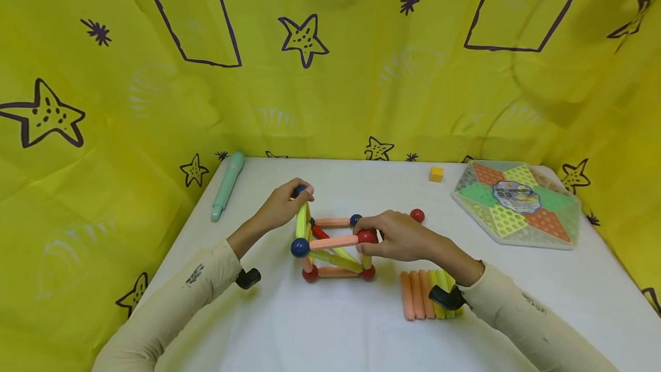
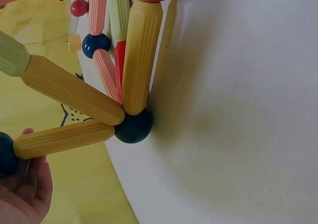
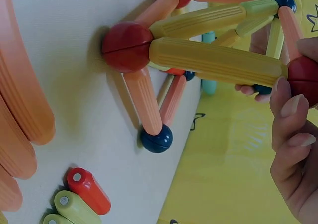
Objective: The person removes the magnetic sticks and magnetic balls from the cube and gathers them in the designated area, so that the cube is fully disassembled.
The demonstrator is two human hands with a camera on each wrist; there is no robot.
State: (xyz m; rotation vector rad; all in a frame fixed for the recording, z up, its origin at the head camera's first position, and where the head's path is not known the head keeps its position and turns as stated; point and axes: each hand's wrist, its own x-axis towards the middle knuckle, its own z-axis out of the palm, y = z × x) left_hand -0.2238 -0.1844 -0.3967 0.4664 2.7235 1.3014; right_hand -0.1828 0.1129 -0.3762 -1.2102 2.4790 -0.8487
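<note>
A box-like frame of magnetic sticks and balls stands on the white table. At its upper back left corner, my left hand [image 1: 286,204] holds a blue ball [image 1: 298,191]; a yellow stick [image 2: 64,138] runs from that ball to a lower blue ball [image 2: 133,126]. My right hand [image 1: 399,236] pinches the red ball [image 3: 303,80] at the upper front right corner. A pink stick [image 1: 334,242] links this red ball to the front blue ball [image 1: 300,247]. Below, red balls [image 1: 368,272] sit at the front corners. Diagonal sticks [image 1: 338,260] cross the frame.
Pink, yellow and green sticks [image 1: 417,297] lie in a row under my right forearm. A loose red ball [image 1: 417,215], an orange cube [image 1: 436,174] and a hexagonal case [image 1: 555,240] are on the right. A mint-green tube [image 1: 227,188] lies at the back left.
</note>
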